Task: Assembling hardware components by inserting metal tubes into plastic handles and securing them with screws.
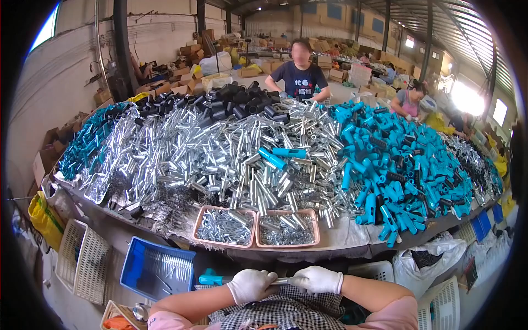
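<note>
Well, from my remote seat I am looking down on a long table, its front edge bowing across the fisheye. Over its middle a heap of silver tubes is spreading; to the right, a mound of teal parts is sitting against it, and at the back black sleeves are crowning the pile. Beyond them a co-worker in a dark shirt is facing the table. Below its edge, on the left, a blue bin is standing. Two pink trays of small metal pieces are resting side by side at the front.

Nearest me, the teal-handled tool is lying crosswise before the checkered apron, handle leftward. My white-gloved left grip is clenching it beside the handle; my right grip, gloved too, is grasping its metal shaft farther along.
</note>
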{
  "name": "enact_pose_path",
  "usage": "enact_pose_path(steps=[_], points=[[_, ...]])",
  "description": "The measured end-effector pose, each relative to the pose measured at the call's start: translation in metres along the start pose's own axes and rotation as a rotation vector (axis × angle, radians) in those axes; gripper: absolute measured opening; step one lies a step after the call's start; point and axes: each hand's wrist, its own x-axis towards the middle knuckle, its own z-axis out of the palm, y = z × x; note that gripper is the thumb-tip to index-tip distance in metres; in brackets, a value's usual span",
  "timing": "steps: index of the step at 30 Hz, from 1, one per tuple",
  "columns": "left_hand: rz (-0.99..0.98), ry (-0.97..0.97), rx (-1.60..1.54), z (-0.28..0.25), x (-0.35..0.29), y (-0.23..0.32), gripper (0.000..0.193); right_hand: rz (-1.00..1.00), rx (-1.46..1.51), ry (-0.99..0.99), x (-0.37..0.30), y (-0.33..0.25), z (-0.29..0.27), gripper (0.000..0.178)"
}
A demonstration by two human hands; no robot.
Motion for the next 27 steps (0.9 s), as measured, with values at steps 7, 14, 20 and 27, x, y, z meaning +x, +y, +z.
enact_pose_path(steps=[7,14,20,27], points=[[-0.027,-0.183,-0.204,-0.001,0.002,-0.008,0.041,-0.563,-0.614,0.372,-0.001,0.010,0.016,0.026],[-0.145,-0.564,-0.866,0.018,0.004,-0.037,0.047,-0.734,-0.640,0.323,-0.003,-0.004,0.010,0.025],[-0.096,-0.277,-0.196,0.001,0.009,-0.015,0.049,-0.383,-0.697,0.204,0.004,-0.004,0.012,0.026],[-0.287,-0.768,-1.512,0.021,-0.005,-0.041,0.043,-0.981,-1.088,0.508,-0.002,-0.015,0.006,0.017]])
